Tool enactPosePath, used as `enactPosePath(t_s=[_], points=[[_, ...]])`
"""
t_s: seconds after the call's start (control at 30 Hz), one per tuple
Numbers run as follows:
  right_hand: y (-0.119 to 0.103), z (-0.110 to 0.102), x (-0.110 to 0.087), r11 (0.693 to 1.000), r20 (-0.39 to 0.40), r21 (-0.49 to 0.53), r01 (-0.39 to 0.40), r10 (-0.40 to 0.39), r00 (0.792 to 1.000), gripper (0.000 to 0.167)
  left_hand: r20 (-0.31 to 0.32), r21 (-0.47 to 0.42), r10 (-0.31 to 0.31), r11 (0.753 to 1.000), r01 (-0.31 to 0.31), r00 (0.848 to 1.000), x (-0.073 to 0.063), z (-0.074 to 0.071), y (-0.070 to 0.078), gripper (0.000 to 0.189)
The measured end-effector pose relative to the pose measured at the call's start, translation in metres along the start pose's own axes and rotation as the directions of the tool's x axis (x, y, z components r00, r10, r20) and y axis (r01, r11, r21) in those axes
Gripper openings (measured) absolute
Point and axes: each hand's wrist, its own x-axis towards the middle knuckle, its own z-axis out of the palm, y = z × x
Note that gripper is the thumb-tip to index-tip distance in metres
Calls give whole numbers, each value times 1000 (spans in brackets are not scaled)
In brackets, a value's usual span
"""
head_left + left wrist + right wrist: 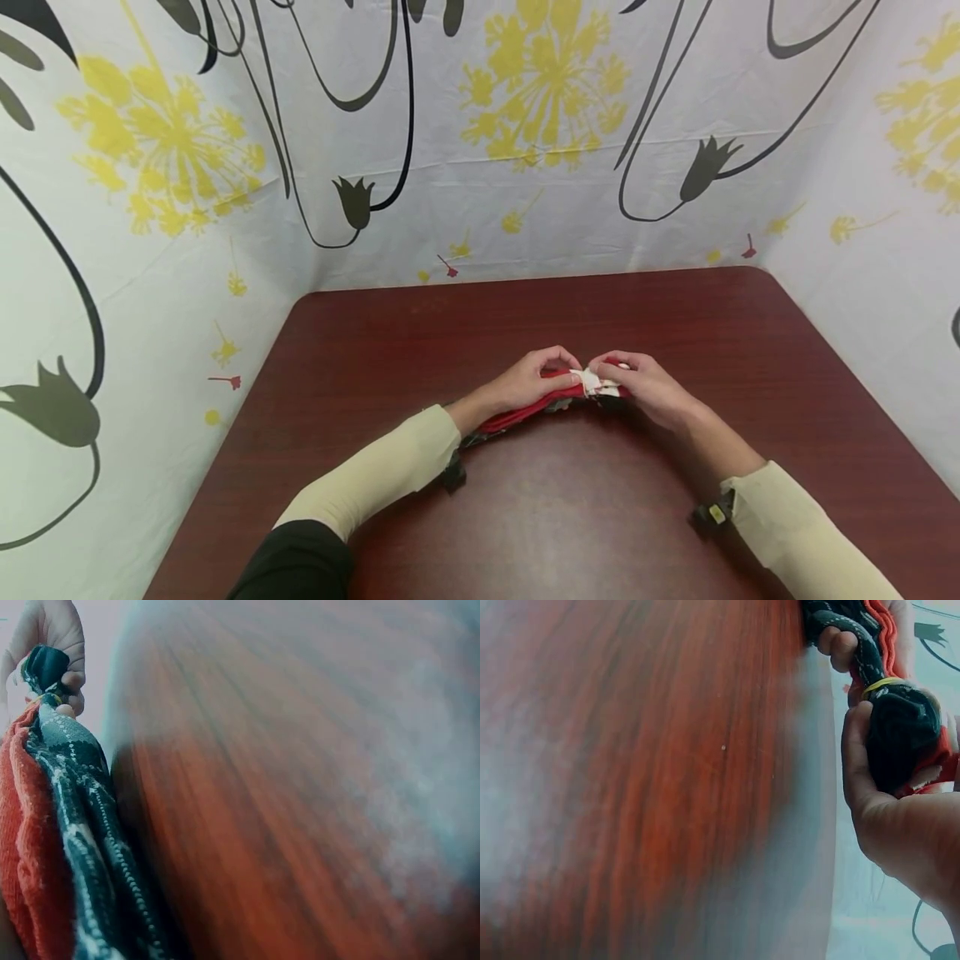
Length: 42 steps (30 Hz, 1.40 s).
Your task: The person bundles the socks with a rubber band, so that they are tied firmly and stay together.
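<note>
A long gathered bundle of knitted cloth (517,417), red on one side and dark green with a white pattern on the other, stretches between both hands above the table. In the right wrist view a thin yellow band (881,685) cinches it near one end, and a dark green tuft (904,727) bulges past the band. My left hand (525,383) pinches the cloth just beside the band. Around the tuft end curls my right hand (652,387), with its thumb along the green part. Whitish cloth (596,383) shows between the two hands.
The reddish-brown wooden table (525,517) has rounded far corners. White hanging fabric (450,167) with yellow and grey flower prints surrounds its back and sides. A small black device (712,514) is strapped at the right wrist.
</note>
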Motion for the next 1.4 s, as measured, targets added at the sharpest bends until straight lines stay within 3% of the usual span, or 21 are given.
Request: enactPosePath(t_s=[0.2,0.37,0.63,0.77,0.9,1.13,1.23,1.33,1.4], points=[[1,-7,-8,994,-22,95,-50,53,998,74,-64,11,-57,998,58,996,-2,0,2,25],[1,-11,-17,983,-16,161,-89,93,996,83,-138,42,-87,995,94,987,-3,2,4,30],[6,-4,-29,969,4,205,-135,137,991,89,-217,6,-42,999,45,975,-5,8,2,28],[9,5,-32,970,19,213,-115,114,993,82,-256,-11,-28,1000,26,966,-6,11,3,27],[10,14,-33,955,32,286,-79,73,997,68,-300,7,-11,1000,13,954,-8,13,5,27],[8,27,-32,848,53,515,-123,112,992,40,-314,26,36,999,-29,949,-11,17,9,30],[7,32,-30,830,38,547,-104,99,994,29,-310,10,45,999,-44,950,-12,18,12,24],[6,37,-28,826,-13,559,-69,92,996,31,-308,5,38,999,-38,951,-11,17,13,19],[7,40,-25,828,-53,559,-44,89,995,41,-298,7,30,1000,-29,954,-11,17,14,17]])
